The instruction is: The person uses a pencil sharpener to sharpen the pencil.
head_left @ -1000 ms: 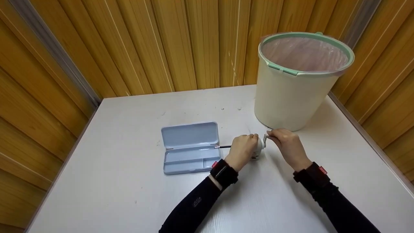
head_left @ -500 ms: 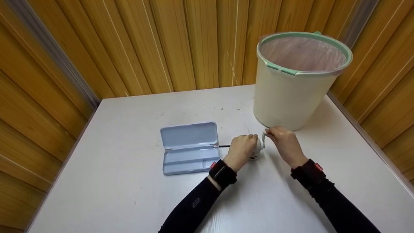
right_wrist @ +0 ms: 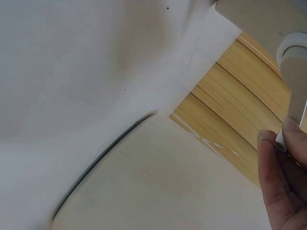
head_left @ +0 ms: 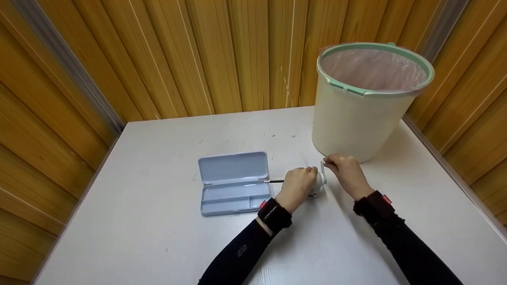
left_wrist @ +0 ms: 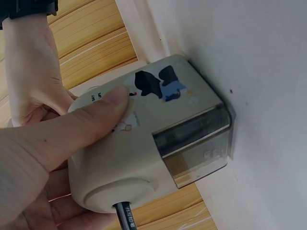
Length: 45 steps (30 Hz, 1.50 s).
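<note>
One sharpener (left_wrist: 129, 160) gripped inside left hand (head_left: 297, 184).

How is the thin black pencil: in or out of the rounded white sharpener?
In: the left wrist view shows the pencil poking into the sharpener, its tip hidden.

On the worktop (head_left: 119, 225), the pencil case (head_left: 233, 168) is lying left of the pencil sharpener (left_wrist: 139, 155), in which the pencil (left_wrist: 125, 218) is sticking; the trash bin (head_left: 352, 124) is standing behind, rightward.
</note>
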Tool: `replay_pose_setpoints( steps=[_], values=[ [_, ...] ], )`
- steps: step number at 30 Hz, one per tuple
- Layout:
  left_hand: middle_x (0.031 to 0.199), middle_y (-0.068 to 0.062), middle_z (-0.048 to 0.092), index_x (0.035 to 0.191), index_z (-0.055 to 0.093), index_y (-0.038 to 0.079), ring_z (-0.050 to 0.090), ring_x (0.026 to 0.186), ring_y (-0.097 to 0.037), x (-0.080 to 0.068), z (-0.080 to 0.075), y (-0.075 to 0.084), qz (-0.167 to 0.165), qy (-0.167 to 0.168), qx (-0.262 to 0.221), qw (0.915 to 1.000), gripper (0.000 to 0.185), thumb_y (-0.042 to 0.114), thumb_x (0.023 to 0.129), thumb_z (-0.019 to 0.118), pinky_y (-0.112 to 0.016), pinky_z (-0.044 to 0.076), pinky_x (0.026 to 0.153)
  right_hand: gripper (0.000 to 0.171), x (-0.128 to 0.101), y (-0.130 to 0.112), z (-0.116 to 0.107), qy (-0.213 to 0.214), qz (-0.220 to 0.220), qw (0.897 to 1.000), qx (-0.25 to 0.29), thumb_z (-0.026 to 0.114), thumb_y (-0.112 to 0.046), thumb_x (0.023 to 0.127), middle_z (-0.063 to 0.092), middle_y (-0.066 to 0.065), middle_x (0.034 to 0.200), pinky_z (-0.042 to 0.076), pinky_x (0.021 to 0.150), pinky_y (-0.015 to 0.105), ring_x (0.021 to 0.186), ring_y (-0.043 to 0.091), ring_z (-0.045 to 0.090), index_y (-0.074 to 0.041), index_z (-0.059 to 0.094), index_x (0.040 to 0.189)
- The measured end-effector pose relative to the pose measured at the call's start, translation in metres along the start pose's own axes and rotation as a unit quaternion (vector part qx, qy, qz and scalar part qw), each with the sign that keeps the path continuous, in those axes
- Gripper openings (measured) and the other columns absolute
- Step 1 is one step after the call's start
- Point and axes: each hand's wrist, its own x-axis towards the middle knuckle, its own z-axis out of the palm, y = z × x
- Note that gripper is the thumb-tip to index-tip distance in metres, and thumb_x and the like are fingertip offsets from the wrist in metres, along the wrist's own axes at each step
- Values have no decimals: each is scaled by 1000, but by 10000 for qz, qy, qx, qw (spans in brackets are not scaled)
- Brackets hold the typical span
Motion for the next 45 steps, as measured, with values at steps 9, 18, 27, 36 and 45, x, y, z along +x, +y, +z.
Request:
replay_pose_setpoints(
  steps=[9, 18, 27, 36, 45],
  values=[
    [85, 4, 73, 106, 72, 14, 68, 67, -14, 3, 2, -3, 45, -130, -61, 9999, 25, 8, 82, 69, -26, 55, 57, 5, 7, 5, 6, -533, 254, 9981, -192, 70, 2, 83, 72, 19, 80, 56, 67, 47, 75, 35, 70, 5, 67, 81],
    [83, 5, 72, 106, 72, 15, 67, 66, -13, 1, 0, -2, 82, -126, 32, 9999, 25, 9, 82, 70, -25, 54, 56, 4, 5, 6, 9, -812, 406, 9957, -208, 70, 3, 83, 72, 18, 79, 55, 67, 47, 73, 35, 69, 4, 68, 80],
    [87, 5, 73, 107, 71, 15, 69, 69, -14, 1, 0, -2, 40, -256, -12, 9997, 25, 9, 82, 70, -26, 55, 58, 3, 7, 8, 8, -1118, 484, 9923, -230, 70, 3, 83, 72, 19, 81, 55, 69, 48, 75, 35, 69, 4, 68, 81],
    [89, 3, 73, 108, 71, 13, 70, 73, -14, 1, 0, -1, 45, -298, -3, 9995, 27, 8, 82, 72, -25, 56, 60, 4, 12, 11, 7, -1408, 551, 9885, -85, 71, 2, 83, 73, 19, 81, 55, 72, 48, 77, 35, 69, 5, 71, 81],
    [91, 0, 72, 109, 67, 8, 68, 75, -13, 0, -2, 2, 120, -526, -50, 9985, 33, 15, 78, 77, -25, 56, 62, 4, 15, 13, 5, -1575, 652, 9853, -70, 73, 1, 80, 71, 19, 80, 54, 71, 48, 74, 34, 66, 4, 71, 81]
  ],
)
